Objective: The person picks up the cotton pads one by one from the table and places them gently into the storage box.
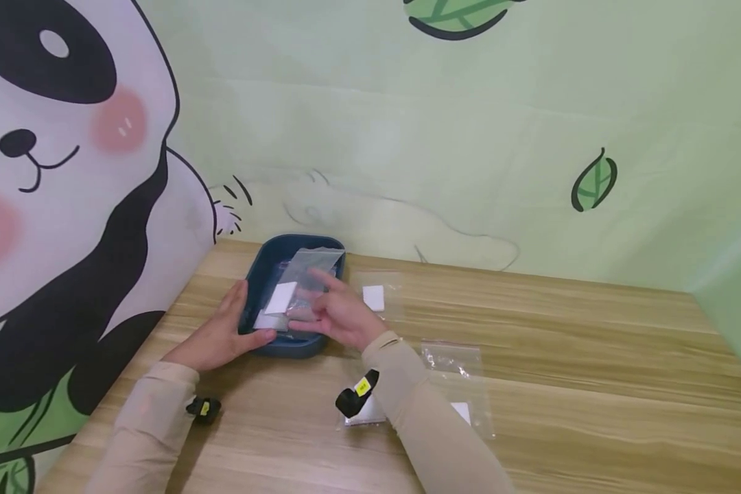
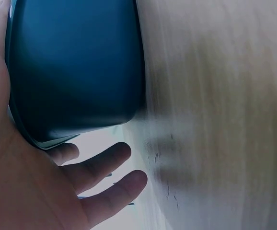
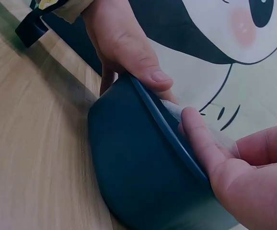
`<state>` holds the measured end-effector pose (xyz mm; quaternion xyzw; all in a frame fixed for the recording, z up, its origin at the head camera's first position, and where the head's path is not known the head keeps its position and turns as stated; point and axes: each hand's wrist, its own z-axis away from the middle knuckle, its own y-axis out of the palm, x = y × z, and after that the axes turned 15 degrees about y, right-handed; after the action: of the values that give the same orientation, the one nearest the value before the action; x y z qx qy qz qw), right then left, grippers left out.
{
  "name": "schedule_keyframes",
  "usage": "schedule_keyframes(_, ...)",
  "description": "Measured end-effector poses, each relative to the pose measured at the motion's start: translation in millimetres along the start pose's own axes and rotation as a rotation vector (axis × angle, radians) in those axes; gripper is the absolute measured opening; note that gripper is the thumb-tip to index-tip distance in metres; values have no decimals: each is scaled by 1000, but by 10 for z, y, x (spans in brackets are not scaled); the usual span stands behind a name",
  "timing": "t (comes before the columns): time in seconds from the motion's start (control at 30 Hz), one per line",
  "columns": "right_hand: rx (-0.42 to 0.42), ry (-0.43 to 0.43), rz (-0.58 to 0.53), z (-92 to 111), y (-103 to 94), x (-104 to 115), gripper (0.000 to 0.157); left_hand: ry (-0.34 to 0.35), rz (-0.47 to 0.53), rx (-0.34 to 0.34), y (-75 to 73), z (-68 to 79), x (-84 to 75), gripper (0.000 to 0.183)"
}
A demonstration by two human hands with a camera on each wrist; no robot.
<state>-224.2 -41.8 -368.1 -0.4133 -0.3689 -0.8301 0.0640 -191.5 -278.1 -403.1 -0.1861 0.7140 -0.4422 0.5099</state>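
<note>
My left hand holds the near left corner of a dark blue plastic bin. Its thumb lies over the rim, and the fingers spread outside the wall in the left wrist view. A clear zip bag with a white card inside slants across the bin's opening. My right hand is over the bin's right rim with its fingers spread. Some of these fingers show through the bag's film. Another white piece lies under the bag, inside the bin.
On the wooden table right of the bin lies a clear bag with a white card. Nearer are another zip bag and a white card, partly covered by the right forearm. A panda-print backdrop rises behind the table.
</note>
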Motion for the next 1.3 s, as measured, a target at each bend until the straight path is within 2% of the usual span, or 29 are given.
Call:
schedule_keyframes(0.27, -51, 17, 25, -115, 76, 70, 73, 20, 13, -12, -14, -35, -22, 112)
schedule_keyframes(0.53, -96, 54, 88, -242, 121, 109, 77, 31, 11, -10, -30, -60, -42, 113)
schedule_keyframes(0.7, -113, 88, 64, -283, 136, 137, 76, 15, 8, -7, -38, -76, -57, 113)
schedule_keyframes(0.8, -104, 115, 47, -294, 145, 144, 73, 7, 10, -9, -48, -78, -69, 112)
schedule_keyframes(0.97, -31, 165, 59, -329, 160, 98, 64, 0, 11, -10, -41, -53, -67, 115)
schedule_keyframes(1.07, -24, 187, 66, -368, 175, 57, 64, -1, 18, -16, -21, -32, -40, 116)
schedule_keyframes(1.17, -58, 214, 71, -401, 198, 25, 64, -4, 28, -23, -3, -12, -19, 116)
schedule_keyframes(1.3, -159, 207, 82, -384, 247, 32, 60, -8, 26, -22, -6, 1, -19, 114)
